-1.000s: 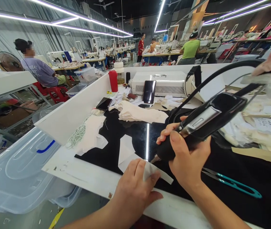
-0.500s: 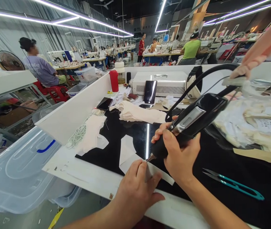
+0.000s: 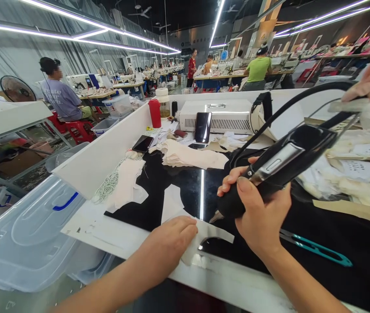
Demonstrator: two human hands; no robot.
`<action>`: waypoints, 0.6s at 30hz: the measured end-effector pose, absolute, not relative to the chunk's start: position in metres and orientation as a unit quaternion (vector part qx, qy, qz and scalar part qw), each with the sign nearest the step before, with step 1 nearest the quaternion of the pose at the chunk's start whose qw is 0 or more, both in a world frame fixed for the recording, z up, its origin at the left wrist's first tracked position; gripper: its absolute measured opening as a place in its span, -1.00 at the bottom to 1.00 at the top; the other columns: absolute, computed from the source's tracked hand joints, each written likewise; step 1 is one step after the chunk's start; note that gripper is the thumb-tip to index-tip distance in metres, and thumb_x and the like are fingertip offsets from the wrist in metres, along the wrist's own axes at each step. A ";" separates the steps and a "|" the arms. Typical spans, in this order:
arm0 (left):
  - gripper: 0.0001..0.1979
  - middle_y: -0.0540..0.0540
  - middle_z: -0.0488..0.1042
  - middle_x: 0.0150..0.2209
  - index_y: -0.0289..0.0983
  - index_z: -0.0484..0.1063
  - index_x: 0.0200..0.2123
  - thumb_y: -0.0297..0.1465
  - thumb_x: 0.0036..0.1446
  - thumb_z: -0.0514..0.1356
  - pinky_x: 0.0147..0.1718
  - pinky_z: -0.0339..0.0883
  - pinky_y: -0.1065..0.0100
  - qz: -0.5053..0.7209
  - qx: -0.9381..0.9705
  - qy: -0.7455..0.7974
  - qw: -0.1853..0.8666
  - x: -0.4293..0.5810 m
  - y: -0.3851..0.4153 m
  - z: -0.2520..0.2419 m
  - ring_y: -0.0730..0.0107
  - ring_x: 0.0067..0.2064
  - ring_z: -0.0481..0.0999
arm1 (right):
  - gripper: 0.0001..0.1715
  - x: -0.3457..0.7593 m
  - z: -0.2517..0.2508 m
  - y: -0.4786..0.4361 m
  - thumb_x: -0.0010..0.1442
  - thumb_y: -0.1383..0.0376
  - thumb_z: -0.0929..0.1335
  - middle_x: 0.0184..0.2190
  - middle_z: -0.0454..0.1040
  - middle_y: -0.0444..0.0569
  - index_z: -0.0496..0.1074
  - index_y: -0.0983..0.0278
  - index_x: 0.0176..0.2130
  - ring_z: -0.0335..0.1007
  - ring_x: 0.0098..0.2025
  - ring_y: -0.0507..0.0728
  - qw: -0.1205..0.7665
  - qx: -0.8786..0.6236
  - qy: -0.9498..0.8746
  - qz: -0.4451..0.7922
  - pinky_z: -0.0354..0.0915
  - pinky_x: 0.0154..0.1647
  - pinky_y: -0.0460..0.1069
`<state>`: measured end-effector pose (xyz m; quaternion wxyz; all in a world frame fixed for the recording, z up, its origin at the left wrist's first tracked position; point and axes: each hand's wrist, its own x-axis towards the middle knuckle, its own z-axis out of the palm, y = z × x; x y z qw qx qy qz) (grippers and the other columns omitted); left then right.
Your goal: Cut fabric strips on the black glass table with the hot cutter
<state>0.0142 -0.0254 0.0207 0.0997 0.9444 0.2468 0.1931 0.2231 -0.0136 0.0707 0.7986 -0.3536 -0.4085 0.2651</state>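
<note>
My right hand (image 3: 263,213) is wrapped around a black corded handheld tool (image 3: 279,163) with a silver panel and a pointed metal tip. The tip is above the black work surface (image 3: 133,217), just right of a pale fabric piece (image 3: 172,202). Near the table's front edge, my left hand (image 3: 172,241) has its fingers pressed together on that piece; its fingertips are partly hidden. A narrow strip of the piece reaches right, and a flap hangs by the edge. Teal thread snips (image 3: 322,252) lie right of my right hand.
A stack of pale cut pieces (image 3: 191,155), pale green cord (image 3: 107,184) and a phone (image 3: 203,127) lie farther back. A white vented box (image 3: 224,115) stands behind. At upper right, a blurred hand (image 3: 361,89) is by the tool's cable. A lidded plastic bin (image 3: 25,234) is at left.
My right hand and the tool have moved right, and the tip has come away from the fabric. My left hand has shifted slightly left, its fingers now folded over the fabric.
</note>
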 end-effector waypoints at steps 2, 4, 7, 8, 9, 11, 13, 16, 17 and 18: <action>-0.57 -0.21 0.55 0.14 -0.31 0.41 0.08 -0.76 0.30 -0.02 0.22 0.54 0.22 0.191 0.949 0.235 0.087 0.014 -0.023 0.022 0.27 0.18 0.57 | -0.51 0.221 0.070 -0.013 0.15 0.11 0.62 -0.39 0.54 -0.27 0.40 0.13 -0.07 0.46 -0.50 0.05 0.800 -0.351 -0.411 0.262 0.46 -0.44 0.01; -0.61 -0.22 0.56 0.08 -0.33 0.42 0.09 -0.73 0.34 -0.02 0.17 0.57 0.21 0.200 0.953 0.217 0.071 0.018 -0.022 0.023 0.24 0.14 0.58 | -0.52 0.219 0.068 -0.011 0.16 0.12 0.61 -0.39 0.54 -0.27 0.39 0.13 -0.07 0.46 -0.50 0.04 0.799 -0.347 -0.412 0.266 0.46 -0.44 0.01; -0.67 -0.21 0.57 0.00 -0.36 0.43 0.09 -0.68 0.41 0.00 0.10 0.60 0.21 0.204 0.956 0.203 0.053 0.026 -0.022 0.024 0.21 0.07 0.59 | -0.52 0.217 0.066 -0.010 0.17 0.13 0.61 -0.38 0.54 -0.27 0.37 0.13 -0.08 0.46 -0.50 0.04 0.800 -0.343 -0.410 0.274 0.46 -0.46 0.01; -0.69 -0.21 0.57 -0.02 -0.37 0.43 0.09 -0.67 0.42 0.01 0.09 0.61 0.21 0.198 0.957 0.206 0.051 0.028 -0.021 0.023 0.21 0.05 0.59 | -0.52 0.216 0.065 -0.010 0.17 0.13 0.61 -0.38 0.54 -0.27 0.36 0.13 -0.08 0.47 -0.50 0.04 0.800 -0.342 -0.410 0.275 0.47 -0.46 0.01; -0.70 -0.20 0.57 -0.04 -0.37 0.44 0.09 -0.66 0.43 0.03 0.07 0.61 0.21 0.190 0.958 0.211 0.050 0.030 -0.021 0.023 0.21 0.03 0.59 | -0.53 0.215 0.065 -0.010 0.17 0.13 0.61 -0.38 0.54 -0.27 0.36 0.13 -0.09 0.47 -0.49 0.05 0.799 -0.341 -0.410 0.275 0.47 -0.45 0.01; -0.75 -0.18 0.57 -0.06 -0.35 0.45 0.07 -0.63 0.45 0.06 0.04 0.62 0.22 0.179 0.958 0.220 0.048 0.032 -0.021 0.022 0.22 -0.01 0.59 | -0.53 0.214 0.064 -0.010 0.17 0.13 0.61 -0.38 0.54 -0.27 0.35 0.12 -0.11 0.48 -0.49 0.05 0.798 -0.340 -0.412 0.278 0.47 -0.46 0.01; -0.79 -0.17 0.56 -0.07 -0.34 0.46 0.05 -0.60 0.46 0.10 0.02 0.62 0.23 0.183 0.957 0.223 0.043 0.033 -0.021 0.020 0.23 -0.04 0.58 | -0.54 0.213 0.063 -0.010 0.17 0.14 0.61 -0.37 0.54 -0.26 0.35 0.13 -0.11 0.48 -0.49 0.04 0.797 -0.339 -0.414 0.280 0.47 -0.47 0.00; -0.82 -0.17 0.57 -0.07 -0.35 0.47 0.04 -0.57 0.47 0.13 0.00 0.62 0.23 0.203 0.954 0.217 0.038 0.033 -0.021 0.017 0.23 -0.05 0.58 | -0.55 0.212 0.063 -0.009 0.18 0.16 0.60 -0.37 0.54 -0.26 0.34 0.13 -0.12 0.48 -0.49 0.04 0.798 -0.335 -0.415 0.280 0.49 -0.46 0.01; -0.83 -0.17 0.57 -0.07 -0.36 0.47 0.04 -0.57 0.46 0.14 -0.01 0.62 0.23 0.209 0.953 0.217 0.037 0.033 -0.022 0.017 0.23 -0.05 0.58 | -0.55 0.212 0.063 -0.009 0.18 0.17 0.60 -0.37 0.54 -0.26 0.34 0.12 -0.13 0.48 -0.49 0.04 0.798 -0.333 -0.416 0.282 0.51 -0.45 0.01; -0.83 -0.16 0.57 -0.07 -0.36 0.47 0.03 -0.57 0.46 0.14 -0.02 0.62 0.23 0.213 0.952 0.217 0.037 0.033 -0.022 0.017 0.23 -0.05 0.58 | -0.56 0.211 0.063 -0.009 0.19 0.18 0.60 -0.37 0.54 -0.26 0.34 0.12 -0.13 0.48 -0.49 0.04 0.797 -0.332 -0.417 0.283 0.52 -0.44 0.01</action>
